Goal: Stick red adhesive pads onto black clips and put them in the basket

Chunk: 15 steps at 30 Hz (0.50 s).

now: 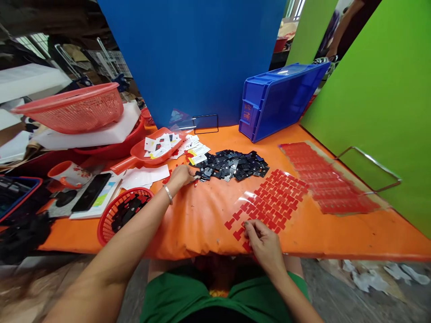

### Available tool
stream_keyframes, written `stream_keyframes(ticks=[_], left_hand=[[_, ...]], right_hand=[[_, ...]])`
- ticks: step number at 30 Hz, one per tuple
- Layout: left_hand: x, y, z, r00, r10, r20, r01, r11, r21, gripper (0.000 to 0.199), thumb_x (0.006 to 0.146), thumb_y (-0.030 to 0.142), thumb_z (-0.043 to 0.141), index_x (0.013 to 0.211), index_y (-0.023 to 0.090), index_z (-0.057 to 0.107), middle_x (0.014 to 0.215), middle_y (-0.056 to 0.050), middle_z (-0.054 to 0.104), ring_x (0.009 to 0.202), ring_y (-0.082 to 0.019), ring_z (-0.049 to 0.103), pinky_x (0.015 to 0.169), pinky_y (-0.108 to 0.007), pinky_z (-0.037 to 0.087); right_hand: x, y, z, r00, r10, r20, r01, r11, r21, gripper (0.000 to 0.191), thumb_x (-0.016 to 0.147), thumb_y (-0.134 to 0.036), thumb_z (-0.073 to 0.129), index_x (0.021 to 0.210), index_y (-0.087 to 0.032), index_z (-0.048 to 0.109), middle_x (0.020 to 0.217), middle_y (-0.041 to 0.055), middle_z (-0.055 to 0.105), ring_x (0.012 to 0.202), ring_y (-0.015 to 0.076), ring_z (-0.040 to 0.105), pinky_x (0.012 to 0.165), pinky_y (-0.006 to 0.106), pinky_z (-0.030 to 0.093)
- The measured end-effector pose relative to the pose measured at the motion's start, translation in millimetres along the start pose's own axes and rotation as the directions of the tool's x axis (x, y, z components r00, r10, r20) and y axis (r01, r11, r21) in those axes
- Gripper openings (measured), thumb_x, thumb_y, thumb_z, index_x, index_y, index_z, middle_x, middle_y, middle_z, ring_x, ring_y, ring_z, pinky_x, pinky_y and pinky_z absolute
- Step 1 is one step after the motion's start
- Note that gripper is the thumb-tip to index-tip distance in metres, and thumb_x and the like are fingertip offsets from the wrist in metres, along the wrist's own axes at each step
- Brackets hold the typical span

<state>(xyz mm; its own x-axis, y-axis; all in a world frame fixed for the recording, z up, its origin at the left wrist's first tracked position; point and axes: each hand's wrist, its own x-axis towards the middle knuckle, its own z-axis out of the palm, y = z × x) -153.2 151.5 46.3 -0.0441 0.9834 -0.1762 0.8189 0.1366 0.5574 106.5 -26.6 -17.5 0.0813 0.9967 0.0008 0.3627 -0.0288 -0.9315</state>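
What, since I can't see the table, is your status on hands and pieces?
Left hand at left end of black pile, grip unclear. Right hand at near edge of red pieces, grip unclear. Red basket partly behind left forearm.

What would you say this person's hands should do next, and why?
I'd guess the left hand should draw one piece from the pile of black pieces: it is at the pile's left edge, while the right hand is at the near end of the red pieces. Whether either hand already pinches something is too small to tell.
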Motion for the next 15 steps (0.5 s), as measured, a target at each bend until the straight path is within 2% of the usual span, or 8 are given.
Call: stream_keyframes(ticks=[3,6,8,10,12,15], left_hand=[[-25.1,-5.0,-7.4,0.998,-0.05,-0.049,0.051,0.999,0.02,0.01,0.063,0.021,0.067,0.071,0.016,0.067,0.067,-0.004,0.063,0.068,-0.019,0.056,0.056,-0.025,0.034],[-55.2,-12.0,-10.4,0.998,-0.035,-0.057,0.033,0.999,-0.022,0.011,0.068,0.024,0.064,0.075,0.018,0.069,0.065,-0.001,0.064,0.065,-0.017,0.055,0.056,-0.025,0.033],[-74.5,-17.6,-7.9,0.998,-0.016,-0.059,0.01,0.994,-0.109,0.013,0.069,0.026,0.063,0.076,0.018,0.07,0.066,-0.001,0.065,0.064,-0.016,0.055,0.057,-0.024,0.034],[-92.3,-21.9,-2.0,0.998,-0.028,-0.049,0.013,0.96,-0.28,0.016,0.068,0.029,0.065,0.077,0.016,0.069,0.065,-0.001,0.064,0.062,-0.015,0.055,0.057,-0.024,0.035],[-109.4,-23.3,6.0,0.999,-0.043,0.001,0.038,0.866,-0.499,0.02,0.065,0.03,0.068,0.077,0.014,0.066,0.065,-0.001,0.064,0.061,-0.014,0.055,0.058,-0.023,0.037],[-134.5,-19.0,18.6,0.99,-0.046,0.131,0.13,0.641,-0.756,0.029,0.063,0.034,0.072,0.079,0.013,0.061,0.073,-0.004,0.068,0.063,-0.012,0.057,0.062,-0.022,0.04]], right_hand=[[-0.8,-0.3,-0.3,1.0,0.002,0.008,-0.002,1.0,0.0,0.036,0.086,-0.049,0.046,0.073,-0.018,0.057,0.056,-0.0007,0.054,0.047,0.0115,0.047,0.046,0.021,0.037],[-1.4,-1.4,-0.8,1.0,0.003,0.018,-0.003,1.0,-0.005,0.035,0.086,-0.049,0.046,0.073,-0.018,0.056,0.057,-0.001,0.053,0.047,0.0115,0.047,0.046,0.021,0.037],[-1.2,-1.5,-0.9,1.0,0.011,0.022,-0.011,1.0,-0.012,0.035,0.086,-0.049,0.046,0.073,-0.019,0.056,0.056,-0.0013,0.053,0.047,0.0115,0.047,0.046,0.022,0.037],[-0.8,-0.8,-0.6,1.0,0.018,0.022,-0.018,1.0,-0.021,0.034,0.086,-0.049,0.046,0.072,-0.019,0.056,0.055,-0.0019,0.052,0.047,0.0117,0.047,0.046,0.022,0.037],[-0.6,0.0,0.0,1.0,0.015,0.021,-0.014,0.999,-0.037,0.033,0.086,-0.048,0.047,0.073,-0.019,0.056,0.054,-0.0022,0.051,0.047,0.012,0.047,0.046,0.022,0.037],[-1.7,-0.6,2.3,0.999,-0.019,0.026,0.021,0.996,-0.084,0.03,0.086,-0.046,0.048,0.073,-0.02,0.056,0.055,-0.0021,0.052,0.049,0.0125,0.048,0.047,0.022,0.037]])
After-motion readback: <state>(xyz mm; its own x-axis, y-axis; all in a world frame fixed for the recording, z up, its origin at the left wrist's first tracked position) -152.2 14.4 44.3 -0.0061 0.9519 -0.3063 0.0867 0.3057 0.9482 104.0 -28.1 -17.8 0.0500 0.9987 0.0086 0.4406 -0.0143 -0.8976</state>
